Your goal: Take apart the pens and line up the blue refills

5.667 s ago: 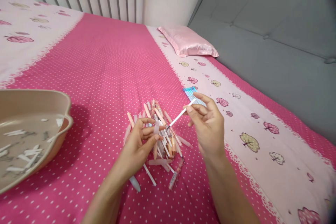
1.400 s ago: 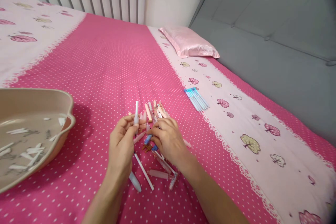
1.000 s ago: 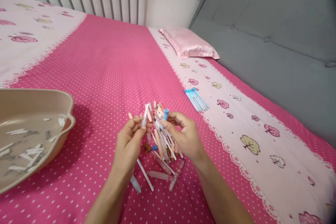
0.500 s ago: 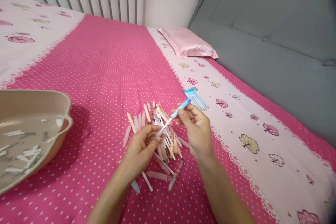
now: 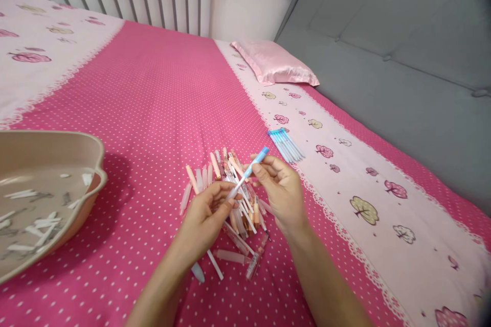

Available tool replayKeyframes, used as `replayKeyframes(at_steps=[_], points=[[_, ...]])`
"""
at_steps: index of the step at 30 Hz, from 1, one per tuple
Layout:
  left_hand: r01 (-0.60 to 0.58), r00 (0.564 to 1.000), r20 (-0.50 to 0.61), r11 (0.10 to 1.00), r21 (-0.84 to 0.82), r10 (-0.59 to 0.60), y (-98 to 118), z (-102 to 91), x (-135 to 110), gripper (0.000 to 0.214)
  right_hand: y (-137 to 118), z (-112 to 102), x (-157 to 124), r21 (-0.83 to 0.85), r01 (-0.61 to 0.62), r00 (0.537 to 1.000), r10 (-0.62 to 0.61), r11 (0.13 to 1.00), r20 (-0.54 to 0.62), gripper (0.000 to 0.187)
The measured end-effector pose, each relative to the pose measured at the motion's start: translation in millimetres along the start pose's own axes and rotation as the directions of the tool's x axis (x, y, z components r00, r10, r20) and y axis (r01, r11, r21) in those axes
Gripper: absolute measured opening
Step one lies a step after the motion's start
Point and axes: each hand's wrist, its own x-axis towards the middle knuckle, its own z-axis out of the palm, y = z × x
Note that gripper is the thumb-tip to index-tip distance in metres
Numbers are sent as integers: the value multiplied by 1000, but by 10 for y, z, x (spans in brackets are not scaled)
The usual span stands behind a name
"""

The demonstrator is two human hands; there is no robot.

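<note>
Both of my hands hold one slim pen (image 5: 245,174) with a clear barrel and a light blue cap above a heap of pens. My left hand (image 5: 205,217) pinches its lower, clear end. My right hand (image 5: 278,194) grips the upper part just below the blue cap, which points up and to the right. Under them, on the pink dotted bedsheet (image 5: 161,112), lies the heap of pens and pen parts (image 5: 230,204), mostly peach and clear. A neat row of blue-capped pens (image 5: 287,144) lies further right on the sheet's pale border.
A beige plastic basin (image 5: 92,163) with several small white and grey parts in it stands at the left. A pink satin pillow (image 5: 274,64) lies at the far end. A grey sofa back (image 5: 402,61) runs along the right side.
My right hand picked a blue cap from the heap and brought it onto the pen in my left hand. Since half a second ago the capped pen has shifted slightly left and down.
</note>
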Motion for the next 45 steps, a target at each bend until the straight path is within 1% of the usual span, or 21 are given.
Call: replayKeyframes(at_steps=[3,8,12,17,25,29,32,36,40,45], points=[[7,1000,-8,1000,-24,-8,36,10,1,24,3,11,-15,-14,-40,998,41,999,50,19],[4,999,-38,999,-42,-5,64,17,10,25,28,18,-32,-36,-53,991,57,998,119,23],[-3,999,-44,1000,-20,2,52,9,11,26,38,18,-30,-46,-51,990,56,998,131,25],[4,999,-40,1000,-17,-4,45,6,13,26,35,16,-29,-30,-46,988,50,998,149,22],[20,999,-45,999,-32,-21,56,9,5,27,27,16,-33,-53,-53,985,61,997,164,27],[10,999,-32,999,-47,-12,59,11,11,27,26,17,-41,-57,-56,978,66,997,196,26],[3,999,-35,999,-48,-5,52,7,14,26,23,18,-43,-55,-59,978,69,997,199,27],[1,1000,-28,998,-59,-2,28,-1,12,29,22,16,-38,-42,-66,973,73,997,220,28],[18,999,-47,997,-72,-21,31,10,14,36,20,17,-35,-13,-85,966,85,996,245,28],[29,999,-43,997,-70,-32,67,36,21,26,6,20,-35,0,-104,966,101,995,236,28]])
